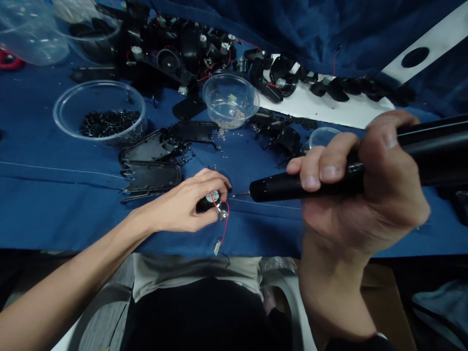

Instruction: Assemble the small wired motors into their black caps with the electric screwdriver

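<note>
While the left hand grips a wired motor, the right hand clenches an electric screwdriver just beside it.

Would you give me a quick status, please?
Left hand: wired black motor. Right hand: electric screwdriver, tip apart from motor. Black housings beyond motor.

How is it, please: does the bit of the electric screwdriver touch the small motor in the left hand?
Apart. The head view shows a gap of blue cloth between the bit of the electric screwdriver in the right hand and the small motor in the left hand.
</note>
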Action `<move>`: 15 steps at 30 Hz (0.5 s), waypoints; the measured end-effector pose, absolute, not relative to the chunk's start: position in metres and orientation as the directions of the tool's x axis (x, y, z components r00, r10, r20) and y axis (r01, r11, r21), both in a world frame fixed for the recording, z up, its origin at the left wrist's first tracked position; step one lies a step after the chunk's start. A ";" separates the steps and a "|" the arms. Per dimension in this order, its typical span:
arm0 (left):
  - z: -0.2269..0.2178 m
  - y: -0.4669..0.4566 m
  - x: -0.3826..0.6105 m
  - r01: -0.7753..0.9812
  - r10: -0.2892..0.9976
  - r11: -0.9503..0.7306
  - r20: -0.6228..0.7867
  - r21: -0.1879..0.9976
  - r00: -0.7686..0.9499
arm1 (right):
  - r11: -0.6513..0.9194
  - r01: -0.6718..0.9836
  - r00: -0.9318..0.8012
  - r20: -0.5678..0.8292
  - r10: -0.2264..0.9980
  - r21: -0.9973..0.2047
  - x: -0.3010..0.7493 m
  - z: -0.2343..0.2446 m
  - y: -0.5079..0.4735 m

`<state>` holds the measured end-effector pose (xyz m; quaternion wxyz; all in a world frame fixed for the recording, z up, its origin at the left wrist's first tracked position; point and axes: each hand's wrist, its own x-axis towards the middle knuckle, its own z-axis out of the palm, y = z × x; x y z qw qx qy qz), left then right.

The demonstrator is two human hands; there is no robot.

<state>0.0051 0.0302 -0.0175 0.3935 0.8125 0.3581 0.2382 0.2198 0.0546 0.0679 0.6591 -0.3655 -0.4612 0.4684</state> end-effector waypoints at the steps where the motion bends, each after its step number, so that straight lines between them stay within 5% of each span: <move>1: -0.017 0.030 0.005 0.391 0.768 -0.435 0.108 0.811 0.631 | 0.315 -0.288 0.130 0.289 0.948 -0.904 0.220 0.068 0.055; 5: -0.017 0.030 0.006 0.386 0.767 -0.433 0.108 0.815 0.632 | 0.348 -0.363 0.083 0.342 0.936 -0.864 0.220 0.068 0.053; 15: -0.023 0.029 0.004 0.400 0.802 -0.390 0.092 0.829 0.591 | 0.208 -0.318 0.091 0.189 0.978 -0.925 0.226 0.077 0.039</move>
